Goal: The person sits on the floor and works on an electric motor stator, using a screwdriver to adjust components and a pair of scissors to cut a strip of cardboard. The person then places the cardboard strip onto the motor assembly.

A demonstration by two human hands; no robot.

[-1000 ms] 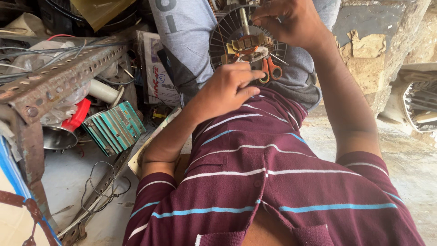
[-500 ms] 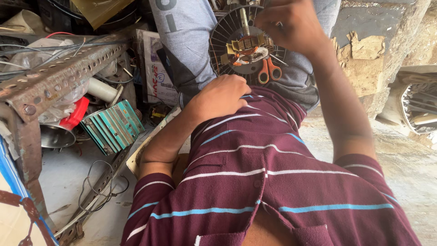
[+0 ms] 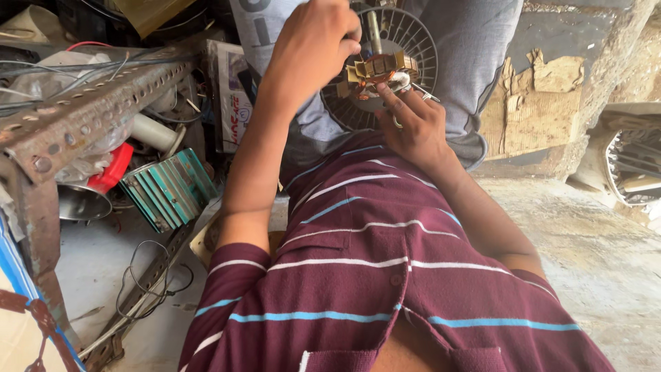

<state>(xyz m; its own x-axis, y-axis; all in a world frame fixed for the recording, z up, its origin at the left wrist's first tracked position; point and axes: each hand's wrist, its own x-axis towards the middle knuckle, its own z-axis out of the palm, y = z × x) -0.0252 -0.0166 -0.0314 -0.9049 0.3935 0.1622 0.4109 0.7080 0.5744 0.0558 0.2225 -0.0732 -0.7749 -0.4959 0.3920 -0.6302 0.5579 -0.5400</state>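
Observation:
A round grey vented fan motor housing (image 3: 420, 41) rests on my lap, against my grey trousers. A copper-wound stator (image 3: 380, 69) sits at its middle, with a metal shaft (image 3: 374, 31) sticking up from it. My left hand (image 3: 311, 49) reaches in from the left and grips the stator's left side by the shaft. Below the stator is my right hand (image 3: 413, 125), a ring on one finger, its fingertips pinched on the lower right edge of the windings. My maroon striped shirt (image 3: 385, 275) fills the foreground.
A rusty perforated angle-iron frame (image 3: 89, 117) runs along the left. Beneath it lie a teal finned part (image 3: 169, 189), a red cap (image 3: 110, 169), a metal bowl (image 3: 79, 203) and loose wires (image 3: 148, 282). Torn cardboard (image 3: 537, 103) and another fan casing (image 3: 633, 165) are on the right.
My left hand rose from my lap to the stator. My right hand came down from above the motor to its lower edge. The orange-handled scissors are out of sight.

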